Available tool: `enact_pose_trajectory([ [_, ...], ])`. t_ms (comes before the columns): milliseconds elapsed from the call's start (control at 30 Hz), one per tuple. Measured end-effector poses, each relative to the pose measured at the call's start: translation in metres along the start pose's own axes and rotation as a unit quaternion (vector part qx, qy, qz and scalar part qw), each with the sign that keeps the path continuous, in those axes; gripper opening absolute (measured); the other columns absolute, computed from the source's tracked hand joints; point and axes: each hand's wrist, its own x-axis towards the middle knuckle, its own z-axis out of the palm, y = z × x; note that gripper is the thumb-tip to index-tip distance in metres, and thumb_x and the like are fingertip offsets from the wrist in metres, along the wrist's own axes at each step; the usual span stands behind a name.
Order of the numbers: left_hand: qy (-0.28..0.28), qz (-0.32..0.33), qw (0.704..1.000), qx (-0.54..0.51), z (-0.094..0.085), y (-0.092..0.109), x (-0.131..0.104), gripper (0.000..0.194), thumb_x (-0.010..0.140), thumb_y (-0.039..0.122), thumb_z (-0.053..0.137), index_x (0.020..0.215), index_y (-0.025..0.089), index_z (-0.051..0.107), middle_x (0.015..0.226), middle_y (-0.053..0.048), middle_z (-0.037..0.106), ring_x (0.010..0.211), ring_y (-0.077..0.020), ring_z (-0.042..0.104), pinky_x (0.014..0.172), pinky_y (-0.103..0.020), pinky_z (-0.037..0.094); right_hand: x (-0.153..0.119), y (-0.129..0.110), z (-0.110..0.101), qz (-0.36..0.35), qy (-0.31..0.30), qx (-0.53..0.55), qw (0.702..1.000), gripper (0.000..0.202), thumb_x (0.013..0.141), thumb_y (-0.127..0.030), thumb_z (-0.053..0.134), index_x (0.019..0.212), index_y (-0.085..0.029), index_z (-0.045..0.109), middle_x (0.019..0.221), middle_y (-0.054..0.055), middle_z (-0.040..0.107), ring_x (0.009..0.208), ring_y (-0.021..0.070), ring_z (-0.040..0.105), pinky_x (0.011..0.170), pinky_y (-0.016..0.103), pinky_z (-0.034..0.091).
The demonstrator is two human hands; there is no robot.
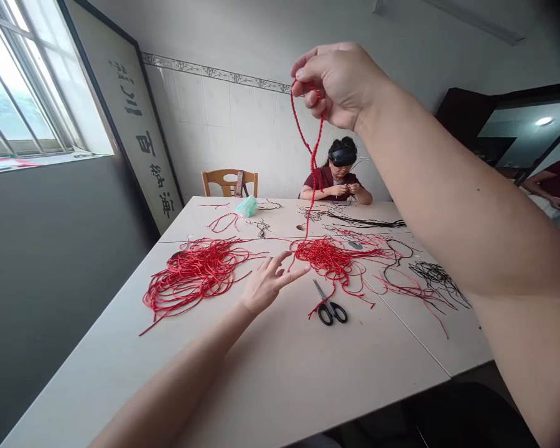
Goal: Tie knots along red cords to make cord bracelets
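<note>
My right hand (331, 81) is raised high, its fingers closed on a braided red cord (313, 165). The cord loops below the fingers and hangs in a long strand down to a tangled pile of red cords (326, 256) on the table. My left hand (265, 283) is low over the tabletop, just left of that pile. Its fingers are spread, close to the lower part of the hanging cord, and nothing shows gripped in them. Black-handled scissors (329, 308) lie right of my left hand, their blades touching or near a short red cord piece.
Another bundle of red cords (198, 274) lies at the left. Black cords (434, 277) and thin red strands spread over the right side. A pale green bag-like item (246, 206) sits farther back. Across the table (261, 386), a person (336, 177) wearing a headset handles something small.
</note>
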Motion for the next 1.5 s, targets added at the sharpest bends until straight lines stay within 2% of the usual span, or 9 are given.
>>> enact_pose_trajectory([
  [200,0.087,-0.013,0.994,0.063,-0.007,-0.017,0.000,0.062,0.082,0.002,0.043,0.128,0.044,0.040,0.117,-0.006,0.049,0.096,-0.0195,0.046,0.080,-0.034,0.041,0.007,0.006,0.021,0.000,-0.019,0.016,1.000,0.009,0.071,-0.003,0.047,0.072,-0.012,0.051,0.059,0.002,0.055,0.042,0.0046,0.043,0.034,0.012,0.026],
  [400,0.060,0.031,0.998,-0.004,-0.010,-0.044,-0.008,0.054,0.084,0.003,0.039,0.128,0.034,0.045,0.111,-0.006,0.056,0.101,-0.0193,0.045,0.085,-0.033,0.042,0.012,0.020,0.007,0.035,0.027,0.020,0.999,0.010,0.073,-0.002,0.047,0.071,-0.011,0.051,0.057,0.002,0.055,0.042,0.0040,0.043,0.036,0.012,0.027],
  [567,0.046,0.034,0.998,0.022,-0.009,-0.040,-0.008,0.057,0.084,0.003,0.040,0.130,0.036,0.041,0.129,-0.003,0.048,0.116,-0.0231,0.038,0.092,-0.037,0.038,0.009,0.017,0.004,0.045,0.012,0.031,0.998,0.012,0.074,-0.001,0.046,0.072,-0.011,0.052,0.060,0.004,0.057,0.043,0.0040,0.044,0.036,0.011,0.029],
  [900,0.095,0.029,0.989,0.113,0.003,-0.032,-0.015,0.069,0.079,0.003,0.052,0.127,0.051,0.036,0.142,0.002,0.033,0.129,-0.0262,0.027,0.097,-0.042,0.031,0.002,0.006,0.016,0.047,-0.002,0.064,0.997,0.013,0.076,0.000,0.043,0.074,-0.011,0.052,0.067,0.006,0.060,0.045,0.0042,0.049,0.036,0.011,0.034],
  [1133,0.120,0.006,0.988,0.094,-0.005,-0.032,-0.011,0.048,0.080,0.015,0.057,0.116,0.046,0.053,0.137,0.001,0.041,0.130,-0.0264,0.025,0.100,-0.043,0.026,0.000,0.004,0.033,0.060,-0.007,0.152,0.987,0.014,0.078,-0.001,0.041,0.079,-0.010,0.051,0.072,0.004,0.060,0.048,0.0015,0.050,0.040,0.009,0.037],
  [1300,0.111,-0.020,0.994,0.015,-0.018,-0.022,-0.006,0.015,0.080,0.032,0.058,0.091,0.030,0.067,0.136,-0.005,0.042,0.128,-0.0287,0.028,0.097,-0.045,0.028,0.013,0.023,0.022,0.066,0.038,0.071,0.995,0.012,0.078,-0.003,0.044,0.078,-0.013,0.050,0.067,0.002,0.061,0.048,0.0028,0.049,0.040,0.011,0.033],
  [1400,0.069,-0.035,0.988,-0.135,-0.033,-0.002,0.006,0.027,0.083,0.041,0.049,0.086,0.022,0.067,0.135,-0.009,0.042,0.127,-0.0300,0.029,0.099,-0.046,0.026,0.024,0.053,-0.005,0.077,0.098,0.003,0.992,0.010,0.078,-0.003,0.046,0.078,-0.012,0.050,0.062,0.001,0.059,0.041,0.0026,0.039,0.036,0.013,0.021],
  [1467,0.025,-0.073,0.951,-0.298,-0.042,0.012,0.016,0.043,0.087,0.046,0.036,0.076,0.019,0.067,0.125,-0.010,0.052,0.119,-0.0266,0.038,0.098,-0.042,0.030,0.025,0.079,-0.022,0.078,0.152,-0.086,0.982,0.007,0.079,-0.007,0.048,0.077,-0.012,0.051,0.062,0.002,0.060,0.037,0.0022,0.034,0.035,0.015,0.018],
  [1500,0.009,-0.130,0.914,-0.384,-0.044,0.016,0.022,0.052,0.089,0.046,0.026,0.070,0.018,0.066,0.117,-0.010,0.057,0.114,-0.0244,0.043,0.095,-0.039,0.034,0.022,0.091,-0.029,0.089,0.177,-0.110,0.974,0.008,0.078,-0.006,0.048,0.075,-0.013,0.051,0.061,0.002,0.060,0.035,0.0024,0.032,0.034,0.016,0.017],
])
